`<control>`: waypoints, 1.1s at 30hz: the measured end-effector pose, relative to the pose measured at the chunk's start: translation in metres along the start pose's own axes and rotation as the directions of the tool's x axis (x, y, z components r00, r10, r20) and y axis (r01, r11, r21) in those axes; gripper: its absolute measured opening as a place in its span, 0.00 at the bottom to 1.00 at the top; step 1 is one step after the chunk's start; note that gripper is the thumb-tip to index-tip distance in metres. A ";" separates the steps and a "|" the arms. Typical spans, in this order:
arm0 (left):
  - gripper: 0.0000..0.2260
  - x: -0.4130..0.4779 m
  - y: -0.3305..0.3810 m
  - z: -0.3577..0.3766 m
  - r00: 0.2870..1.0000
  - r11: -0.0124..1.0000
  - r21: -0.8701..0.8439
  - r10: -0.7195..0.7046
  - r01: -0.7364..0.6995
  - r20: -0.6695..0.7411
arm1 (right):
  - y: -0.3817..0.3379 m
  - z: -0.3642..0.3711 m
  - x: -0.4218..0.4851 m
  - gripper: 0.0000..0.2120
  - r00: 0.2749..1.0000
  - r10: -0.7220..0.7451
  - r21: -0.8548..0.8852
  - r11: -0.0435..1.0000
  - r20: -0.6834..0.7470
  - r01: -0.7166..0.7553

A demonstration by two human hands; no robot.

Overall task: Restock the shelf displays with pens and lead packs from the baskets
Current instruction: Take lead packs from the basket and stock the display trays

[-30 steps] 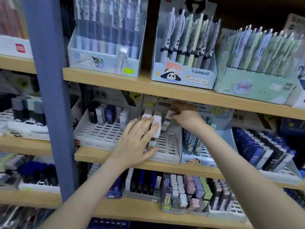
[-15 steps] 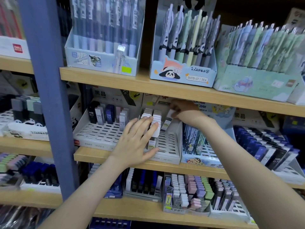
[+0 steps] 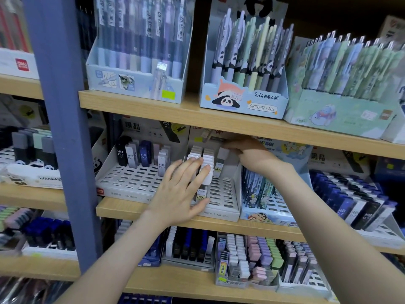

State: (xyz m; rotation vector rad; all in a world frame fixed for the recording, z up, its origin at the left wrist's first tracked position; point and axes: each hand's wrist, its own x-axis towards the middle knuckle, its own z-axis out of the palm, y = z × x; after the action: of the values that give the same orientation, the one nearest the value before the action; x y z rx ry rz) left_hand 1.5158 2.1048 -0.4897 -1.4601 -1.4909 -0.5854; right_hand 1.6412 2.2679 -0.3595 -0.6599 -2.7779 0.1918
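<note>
White plastic lead packs (image 3: 207, 159) stand in two tight rows at the back of a slotted display tray (image 3: 221, 212) on the middle wooden shelf (image 3: 252, 228). The left hand (image 3: 182, 194) lies flat against the front of those rows, its fingers (image 3: 203, 172) straight and slightly spread and its thumb low by the tray's front wall, so it braces the packs rather than grasping any. The right hand (image 3: 252, 156) reaches in from the right, just under the shelf above, and its fingers (image 3: 232, 145) curl round the capped top of one more lead pack (image 3: 221, 163). The fingertips sit in shadow there, so the exact pinch is hard to read, but the pack appears held by its upper end. This pack lies to the left of the right hand's knuckles, just beside the second white row, in what looks like the third column of the tray. Its long axis runs nearly upright, leaning a little backward like its neighbours, with the labelled lower end toward the slots. The right hand is plainly the nearer one, and the seating seems to turn on lowering the pack along that axis into its slot while the left hand steadies the rows. No basket is in view.
</note>
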 end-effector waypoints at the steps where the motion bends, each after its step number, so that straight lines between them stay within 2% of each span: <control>1: 0.31 0.000 0.000 0.000 1.000 1.000 0.000 -0.001 0.001 0.002 | -0.001 -0.001 -0.003 0.25 1.000 0.006 0.023 1.000 0.020 -0.007; 7: 0.31 0.001 0.000 -0.001 1.000 1.000 0.007 -0.006 0.006 0.012 | -0.006 -0.005 -0.006 0.24 0.998 -0.036 0.076 0.997 0.050 0.032; 14: 0.30 0.004 0.001 -0.005 1.000 1.000 -0.006 -0.012 0.012 0.026 | -0.004 0.000 -0.009 0.24 0.980 0.000 -0.195 0.980 0.200 0.039; 18: 0.29 0.006 0.003 -0.008 0.999 1.000 -0.015 -0.015 0.016 0.049 | -0.018 -0.008 -0.020 0.23 0.964 0.076 -0.217 0.976 0.255 -0.019; 21: 0.28 0.010 0.005 -0.016 0.996 1.000 -0.012 -0.024 0.025 0.090 | -0.028 -0.012 -0.030 0.16 0.986 0.095 -0.171 0.983 0.140 -0.070; 23: 0.26 0.010 0.008 -0.025 0.993 1.000 0.011 -0.030 0.029 0.111 | -0.036 -0.010 -0.043 0.11 0.999 0.038 -0.138 0.989 -0.035 -0.043; 25: 0.25 0.002 0.014 -0.036 0.993 0.999 0.028 -0.036 0.033 0.116 | -0.044 0.000 -0.061 0.13 0.957 -0.131 -0.130 0.986 -0.257 0.100; 27: 0.25 -0.015 0.020 -0.049 0.994 0.999 0.002 -0.046 0.046 0.102 | -0.059 0.017 -0.086 0.14 0.880 -0.259 -0.065 0.965 -0.398 0.254; 30: 0.22 -0.061 0.029 -0.070 0.991 0.992 -0.092 -0.079 0.089 0.105 | -0.083 0.066 -0.129 0.13 0.841 -0.348 0.042 0.916 -0.415 0.400; 33: 0.18 -0.140 0.037 -0.084 0.962 0.977 -0.146 -0.116 0.155 0.247 | -0.094 0.143 -0.166 0.15 0.875 -0.424 0.105 0.884 -0.236 0.456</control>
State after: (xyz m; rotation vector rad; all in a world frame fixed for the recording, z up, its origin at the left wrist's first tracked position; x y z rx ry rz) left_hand 1.5538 1.9703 -0.5818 -1.6075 -1.7766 -0.6467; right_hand 1.7013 2.0990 -0.5168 0.0079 -2.5904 0.2276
